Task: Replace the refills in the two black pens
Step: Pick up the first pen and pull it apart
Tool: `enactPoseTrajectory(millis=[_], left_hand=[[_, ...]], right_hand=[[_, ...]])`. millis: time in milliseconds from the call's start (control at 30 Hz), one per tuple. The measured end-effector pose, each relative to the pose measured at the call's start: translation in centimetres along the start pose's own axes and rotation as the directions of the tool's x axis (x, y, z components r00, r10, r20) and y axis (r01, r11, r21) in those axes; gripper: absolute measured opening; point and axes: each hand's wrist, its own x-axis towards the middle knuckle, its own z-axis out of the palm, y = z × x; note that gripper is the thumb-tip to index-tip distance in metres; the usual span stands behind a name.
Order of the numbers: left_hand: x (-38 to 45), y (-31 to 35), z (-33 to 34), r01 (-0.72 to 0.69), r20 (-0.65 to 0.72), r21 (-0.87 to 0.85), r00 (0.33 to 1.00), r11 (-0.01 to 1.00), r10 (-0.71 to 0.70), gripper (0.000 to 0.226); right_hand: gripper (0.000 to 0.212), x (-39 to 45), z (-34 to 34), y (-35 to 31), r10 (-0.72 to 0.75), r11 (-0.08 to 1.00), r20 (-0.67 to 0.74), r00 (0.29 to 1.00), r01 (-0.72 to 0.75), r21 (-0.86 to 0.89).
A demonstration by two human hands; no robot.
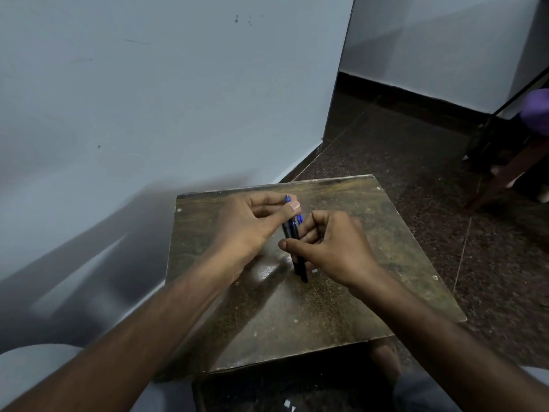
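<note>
Two black pens [292, 236] with blue tops are held together, nearly upright, above the small brown table [386, 233]. My left hand [249, 224] pinches the upper end of one pen, whose blue tip shows above my thumb. My right hand [329, 245] is closed around the pens' middle, with the second blue top peeking out beside its fingers. The lower black ends [301, 270] reach down to the tabletop. Most of the barrels are hidden by my fingers.
A pale blue wall [148, 99] runs close along the table's left side. Dark speckled floor [416, 138] lies to the right. Furniture legs and a purple object [537, 110] stand at the far right. A small white scrap [315, 271] lies on the table by the pens.
</note>
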Motion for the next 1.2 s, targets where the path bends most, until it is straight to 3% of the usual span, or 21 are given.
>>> enactPoseTrajectory(millis=[100, 167, 233, 300, 400, 500, 633, 733, 833, 1067, 1133, 1200], left_hand=[[0.0, 0.2, 0.2, 0.077, -0.089, 0.036, 0.993, 0.996, -0.074, 0.052], [0.1, 0.4, 0.2, 0.112, -0.038, 0.023, 0.993, 0.993, -0.111, 0.066], [0.1, 0.5, 0.2, 0.119, 0.055, -0.012, 0.991, 0.993, -0.118, 0.062], [0.0, 0.6, 0.0, 0.117, 0.098, -0.062, 0.989, 0.991, -0.111, 0.041], [0.1, 0.3, -0.5, 0.026, 0.041, -0.012, 0.999, 1.0, -0.025, 0.014], [0.3, -0.1, -0.5, 0.007, -0.052, 0.092, 0.999, 0.996, -0.002, 0.027], [0.6, -0.2, -0.7, 0.098, 0.006, 0.055, 0.995, 0.994, -0.098, 0.048], [0.7, -0.3, -0.8, 0.054, 0.044, 0.082, 0.997, 0.995, -0.058, 0.031], [1.1, -0.3, -1.1, -0.035, -0.03, 0.141, 0.999, 0.989, 0.04, 0.012], [3.7, 0.0, -4.7, -0.051, -0.301, -0.035, 0.953, 0.998, 0.038, 0.012], [4.3, -0.4, -6.0, 0.039, -0.251, -0.016, 0.967, 0.999, -0.041, 0.013], [4.6, -1.2, -6.5, 0.17, -0.117, 0.098, 0.98, 0.981, -0.158, 0.018]], right_hand=[[0.031, -0.2, 0.4, 0.1, -0.023, 0.999, 0.002, 1.0, 0.023, -0.039], [0.032, -0.3, 0.6, 0.1, -0.026, 0.998, -0.005, 1.0, 0.025, -0.05], [0.032, -0.1, 0.5, 0.0, -0.02, 0.999, -0.032, 0.999, 0.019, -0.042], [0.031, 0.0, 0.3, 0.0, -0.012, 0.999, -0.052, 0.999, 0.01, -0.031], [0.03, 0.1, 0.2, 0.1, 0.002, 1.0, -0.053, 0.999, -0.002, -0.015], [0.03, 0.0, 0.5, 0.1, -0.012, 1.0, -0.039, 0.999, 0.01, -0.027], [0.028, 0.0, 0.6, 0.1, -0.03, 0.999, -0.042, 0.999, 0.028, -0.044], [0.029, 0.0, 0.6, 0.1, -0.017, 0.999, -0.038, 0.999, 0.016, -0.035], [0.029, 0.1, 0.4, 0.1, -0.008, 0.998, -0.012, 1.0, 0.007, -0.064], [0.03, -0.4, 0.8, 0.2, -0.064, 0.978, 0.053, 0.997, 0.073, -0.195], [0.029, -0.3, 0.7, 0.2, -0.062, 0.978, 0.043, 0.997, 0.069, -0.195], [0.028, -0.2, 0.5, 0.2, -0.051, 0.979, 0.024, 0.998, 0.055, -0.194]])
